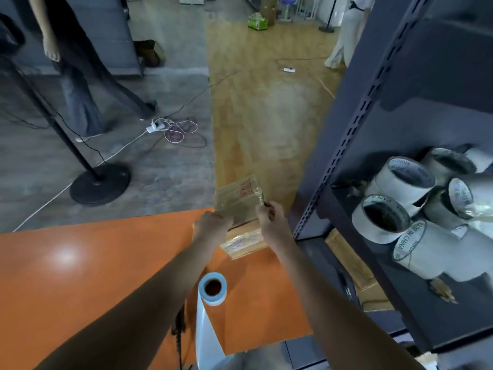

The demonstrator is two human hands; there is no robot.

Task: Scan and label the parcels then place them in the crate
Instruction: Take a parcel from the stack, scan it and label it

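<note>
Parcels sit stacked at the far edge of the orange desk (80, 263); both hands grip the top cardboard parcel (237, 198), left hand (212, 225) and right hand (269, 220) with fingers clamped on its sides. Lifting seems underway; scanning likely follows. A label roll (212, 288) lies nearer on the desk.

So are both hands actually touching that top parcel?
Touching. The head view shows the left hand and right hand gripping opposite sides of the top parcel.
</note>
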